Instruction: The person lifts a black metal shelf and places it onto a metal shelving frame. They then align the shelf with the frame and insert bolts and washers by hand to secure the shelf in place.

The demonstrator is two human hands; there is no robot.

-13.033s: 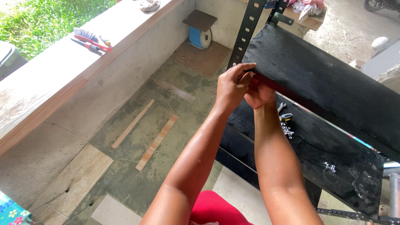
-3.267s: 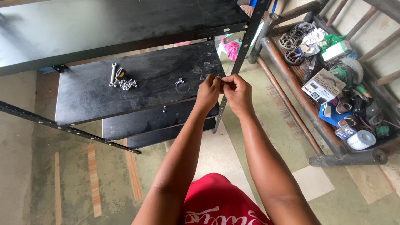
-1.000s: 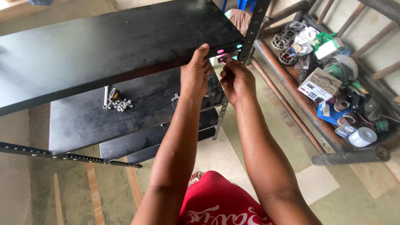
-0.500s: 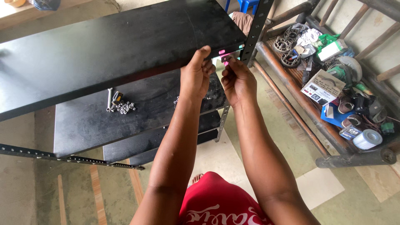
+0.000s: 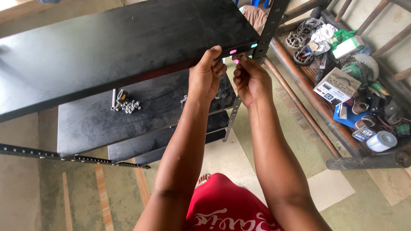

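A black metal shelf rack stands before me. My left hand (image 5: 207, 77) grips the front edge of the top black shelf (image 5: 115, 47), thumb on top, fingers under it. My right hand (image 5: 250, 79) is beside it at the shelf's front right corner, fingertips pinched at the edge next to the perforated black upright (image 5: 264, 34); what it pinches is too small to tell. Both hands are close together, nearly touching.
The lower shelf (image 5: 162, 117) carries a pile of small nuts and bolts (image 5: 124, 103) and a loose piece of hardware (image 5: 184, 99). A slotted angle bar (image 5: 72, 158) lies at the left. A wooden rack (image 5: 342, 90) at the right holds boxes, tape and clutter.
Over the last second my hands have stayed at the top shelf's front right corner. Earlier they worked lower, at the lower shelf's edge.
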